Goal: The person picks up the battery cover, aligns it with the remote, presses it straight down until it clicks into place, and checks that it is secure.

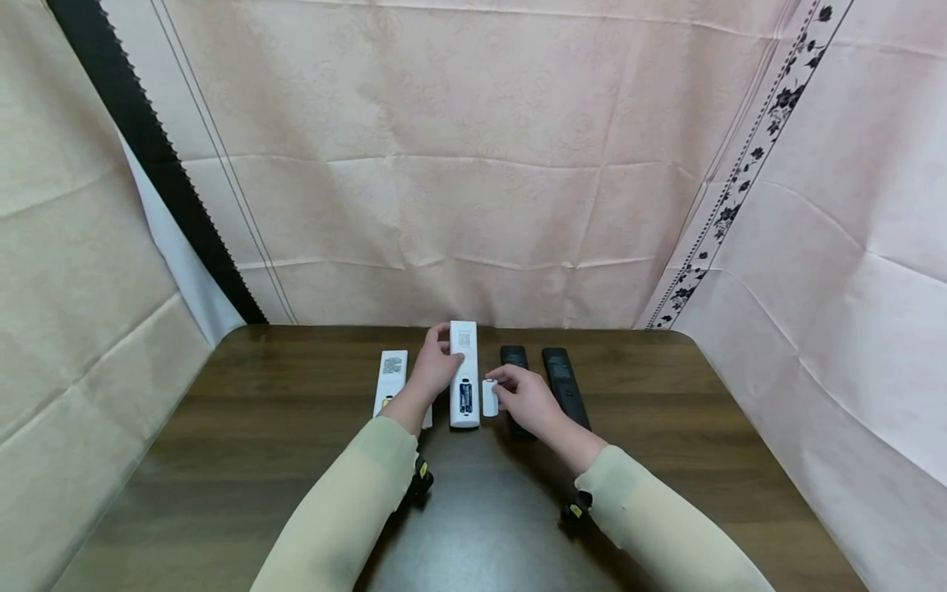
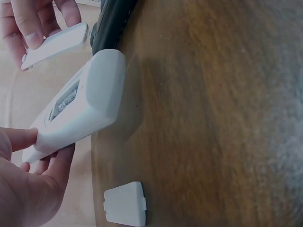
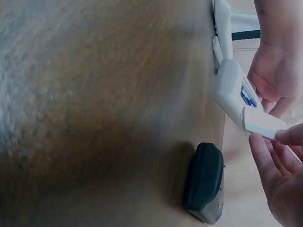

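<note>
My left hand (image 1: 435, 366) grips a white remote control (image 1: 464, 337) by its sides, back face up. Its battery compartment (image 1: 465, 396) is uncovered, and batteries show inside. Just to the right, my right hand (image 1: 527, 396) pinches a white battery cover (image 1: 490, 398) between thumb and fingers, apart from the remote. In the left wrist view the cover (image 2: 57, 46) is held beyond the remote's (image 2: 102, 90) open compartment. The right wrist view shows the cover (image 3: 262, 123) in front of the remote (image 3: 229, 85).
Left of the hands lies another white remote (image 1: 392, 368), partly behind the left wrist. A loose white cover (image 2: 125, 204) rests on the wooden table (image 1: 296, 460). Two black remotes, one nearer (image 1: 514, 355) and one farther right (image 1: 565, 386), lie to the right. Cloth (image 1: 459, 205) hangs behind the table.
</note>
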`<action>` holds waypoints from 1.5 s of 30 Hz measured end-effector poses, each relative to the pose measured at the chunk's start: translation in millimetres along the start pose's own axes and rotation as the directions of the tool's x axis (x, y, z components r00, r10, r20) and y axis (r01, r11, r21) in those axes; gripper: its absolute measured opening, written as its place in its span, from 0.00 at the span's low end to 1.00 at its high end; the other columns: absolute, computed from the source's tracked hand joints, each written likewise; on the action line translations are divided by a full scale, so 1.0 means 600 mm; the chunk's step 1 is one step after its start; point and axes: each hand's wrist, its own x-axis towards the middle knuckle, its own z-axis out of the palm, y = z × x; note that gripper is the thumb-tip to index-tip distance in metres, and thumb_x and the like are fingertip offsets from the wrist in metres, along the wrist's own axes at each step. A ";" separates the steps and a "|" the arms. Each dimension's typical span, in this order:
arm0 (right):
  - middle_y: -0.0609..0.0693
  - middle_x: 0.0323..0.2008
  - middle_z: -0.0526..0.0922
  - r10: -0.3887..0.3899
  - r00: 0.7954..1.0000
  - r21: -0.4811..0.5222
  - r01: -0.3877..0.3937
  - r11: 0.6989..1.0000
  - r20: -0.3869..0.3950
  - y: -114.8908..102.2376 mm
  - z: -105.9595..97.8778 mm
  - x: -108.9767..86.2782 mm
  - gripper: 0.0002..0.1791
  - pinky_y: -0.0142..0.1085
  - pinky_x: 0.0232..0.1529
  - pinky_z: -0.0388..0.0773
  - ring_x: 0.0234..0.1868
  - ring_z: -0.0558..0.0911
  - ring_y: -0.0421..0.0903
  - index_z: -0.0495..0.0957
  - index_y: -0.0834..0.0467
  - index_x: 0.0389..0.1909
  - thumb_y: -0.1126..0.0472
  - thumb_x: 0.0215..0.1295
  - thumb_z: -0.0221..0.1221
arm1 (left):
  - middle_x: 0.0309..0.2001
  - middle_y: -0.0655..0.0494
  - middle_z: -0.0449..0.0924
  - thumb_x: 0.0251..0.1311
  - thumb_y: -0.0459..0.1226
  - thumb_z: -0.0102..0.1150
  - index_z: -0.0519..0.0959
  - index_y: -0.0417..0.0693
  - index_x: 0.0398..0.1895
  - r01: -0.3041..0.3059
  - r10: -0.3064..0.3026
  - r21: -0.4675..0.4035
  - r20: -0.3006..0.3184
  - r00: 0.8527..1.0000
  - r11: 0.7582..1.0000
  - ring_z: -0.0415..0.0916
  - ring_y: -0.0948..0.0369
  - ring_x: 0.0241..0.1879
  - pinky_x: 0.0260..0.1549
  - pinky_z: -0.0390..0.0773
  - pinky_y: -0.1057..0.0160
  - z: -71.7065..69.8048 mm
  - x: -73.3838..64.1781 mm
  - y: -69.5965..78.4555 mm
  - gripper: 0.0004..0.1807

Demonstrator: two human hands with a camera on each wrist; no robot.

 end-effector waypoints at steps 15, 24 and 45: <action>0.48 0.44 0.83 -0.013 1.000 0.040 0.012 0.999 0.001 -0.009 0.003 -0.005 0.11 0.36 0.38 0.83 0.39 0.82 0.44 0.81 0.51 0.51 0.63 0.71 0.58 | 0.63 0.45 0.71 0.66 0.32 0.59 0.58 0.59 0.72 -0.009 0.010 -0.080 0.015 1.000 0.997 0.75 0.48 0.56 0.52 0.77 0.49 -0.003 -0.003 0.005 0.34; 0.48 0.45 0.83 -0.017 1.000 0.058 0.018 0.998 -0.017 -0.019 0.010 -0.006 0.11 0.36 0.38 0.83 0.41 0.83 0.47 0.81 0.51 0.52 0.62 0.71 0.59 | 0.62 0.43 0.72 0.67 0.31 0.58 0.58 0.58 0.72 -0.052 0.055 -0.100 0.029 0.998 0.994 0.75 0.49 0.56 0.51 0.77 0.50 0.003 -0.006 0.002 0.34; 0.47 0.45 0.82 -0.005 1.000 0.083 0.007 0.997 -0.016 -0.025 0.031 0.000 0.11 0.38 0.39 0.82 0.40 0.81 0.44 0.81 0.48 0.52 0.59 0.72 0.58 | 0.63 0.48 0.72 0.68 0.34 0.59 0.59 0.62 0.72 -0.015 0.020 -0.082 0.053 0.998 0.997 0.72 0.50 0.59 0.55 0.74 0.47 0.002 -0.011 0.012 0.33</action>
